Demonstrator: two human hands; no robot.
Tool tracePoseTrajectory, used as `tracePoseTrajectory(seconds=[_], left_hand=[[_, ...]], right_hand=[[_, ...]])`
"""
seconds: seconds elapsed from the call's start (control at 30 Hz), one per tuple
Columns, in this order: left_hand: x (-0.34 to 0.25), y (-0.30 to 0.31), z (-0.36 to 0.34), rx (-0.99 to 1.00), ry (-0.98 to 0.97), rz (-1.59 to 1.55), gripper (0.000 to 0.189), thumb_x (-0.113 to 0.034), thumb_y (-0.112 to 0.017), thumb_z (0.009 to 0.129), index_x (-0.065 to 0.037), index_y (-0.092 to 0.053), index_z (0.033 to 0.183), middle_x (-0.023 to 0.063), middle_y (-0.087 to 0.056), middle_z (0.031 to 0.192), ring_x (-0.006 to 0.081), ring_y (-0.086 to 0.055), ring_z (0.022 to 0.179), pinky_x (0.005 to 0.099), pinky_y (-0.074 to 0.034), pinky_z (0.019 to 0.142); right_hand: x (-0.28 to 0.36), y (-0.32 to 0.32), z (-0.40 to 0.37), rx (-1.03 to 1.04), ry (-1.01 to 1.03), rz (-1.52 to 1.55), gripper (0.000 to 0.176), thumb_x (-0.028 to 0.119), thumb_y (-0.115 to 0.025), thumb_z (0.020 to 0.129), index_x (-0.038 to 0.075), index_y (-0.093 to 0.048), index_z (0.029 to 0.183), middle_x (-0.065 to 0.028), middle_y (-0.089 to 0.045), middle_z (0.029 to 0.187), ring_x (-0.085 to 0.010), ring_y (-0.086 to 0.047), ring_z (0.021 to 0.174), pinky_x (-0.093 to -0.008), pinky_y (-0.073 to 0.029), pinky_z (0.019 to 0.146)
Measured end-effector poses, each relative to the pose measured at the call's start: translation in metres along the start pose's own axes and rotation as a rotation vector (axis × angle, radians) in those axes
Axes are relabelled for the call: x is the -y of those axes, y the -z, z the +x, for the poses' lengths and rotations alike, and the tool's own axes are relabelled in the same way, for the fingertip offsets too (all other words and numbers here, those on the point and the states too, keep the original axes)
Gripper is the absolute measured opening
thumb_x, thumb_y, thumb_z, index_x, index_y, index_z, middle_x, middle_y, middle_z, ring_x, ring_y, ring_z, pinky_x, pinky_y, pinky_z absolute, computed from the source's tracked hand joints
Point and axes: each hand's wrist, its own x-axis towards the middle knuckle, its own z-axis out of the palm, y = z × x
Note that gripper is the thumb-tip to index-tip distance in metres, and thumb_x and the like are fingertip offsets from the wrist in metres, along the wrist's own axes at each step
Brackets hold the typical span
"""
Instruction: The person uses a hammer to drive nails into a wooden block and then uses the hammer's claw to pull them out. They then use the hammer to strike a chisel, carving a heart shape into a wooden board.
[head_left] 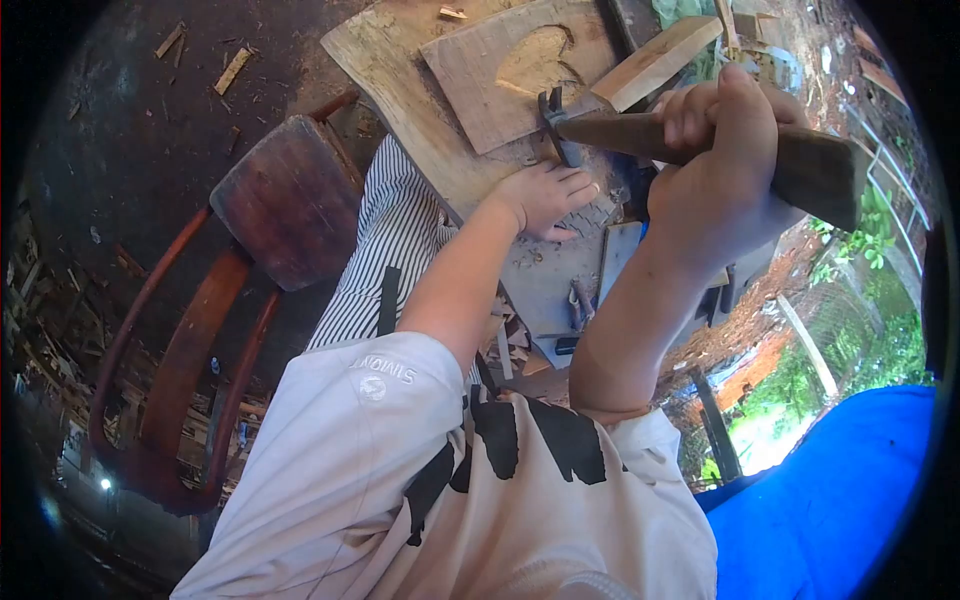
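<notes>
Hammer [618, 134] near edge of carved board [487, 92]

Pale letters [390, 368] on the white left sleeve [340, 430] seem to read "SIMONT", the last letter unsure, beside a round emblem [372, 387].

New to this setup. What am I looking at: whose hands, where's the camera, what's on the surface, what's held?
No machine here: these are a person's two bare hands. The single picture comes from a camera worn on the head, looking forward and down; the wide lens curves the edges.

On the work surface lie wood shavings and a board with a heart-shaped recess carved into it. A wood block is beside the board.

The right hand grips a hammer-like tool by its wooden handle. The left hand, fingers spread, is near the tool's metal head; anything under its palm is hidden.
</notes>
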Motion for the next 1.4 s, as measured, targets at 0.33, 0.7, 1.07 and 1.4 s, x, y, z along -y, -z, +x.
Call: tracePoseTrajectory(seconds=[0.33,0.7,1.07,1.4], left_hand=[[0.003,-0.010,-0.001,-0.056,-0.019,-0.020,0.075,-0.048,-0.069,0.073,-0.007,-0.044,0.130,0.0096,-0.046,0.128,0.0302,-0.046,0.121,0.0417,-0.040,0.100],[0.001,-0.002,-0.001,-0.059,-0.004,-0.005,0.072,-0.046,-0.069,0.075,-0.009,-0.042,0.131,0.0086,-0.046,0.127,0.0266,-0.053,0.113,0.0397,-0.042,0.096],[0.000,0.006,0.002,0.107,0.039,0.032,0.071,-0.055,-0.061,0.078,-0.009,-0.047,0.131,0.0101,-0.047,0.132,0.0317,-0.044,0.123,0.0441,-0.032,0.105],[0.003,0.001,0.003,0.109,0.052,0.034,0.070,-0.055,-0.062,0.077,-0.012,-0.049,0.130,0.0093,-0.046,0.137,0.0319,-0.040,0.128,0.0435,-0.027,0.111]], right_hand=[[0.015,0.010,-0.005,-0.015,-0.027,0.054,0.020,0.004,-0.058,0.082,0.006,-0.050,0.064,-0.0046,-0.043,0.052,-0.0148,-0.041,0.045,-0.0345,-0.042,0.054],[-0.019,0.006,0.005,0.023,0.100,-0.089,0.013,0.004,-0.067,0.083,0.002,-0.058,0.074,-0.0064,-0.056,0.057,-0.0139,-0.054,0.050,-0.0308,-0.050,0.053],[-0.128,0.074,-0.050,0.385,-0.436,-0.317,0.019,0.015,-0.070,0.087,0.000,-0.061,0.080,-0.0030,-0.063,0.076,-0.0082,-0.058,0.075,-0.0230,-0.046,0.068],[-0.127,0.076,-0.049,0.415,-0.247,-0.428,0.030,0.023,-0.060,0.095,-0.001,-0.060,0.077,-0.0057,-0.063,0.070,-0.0102,-0.060,0.065,-0.0230,-0.047,0.061]])
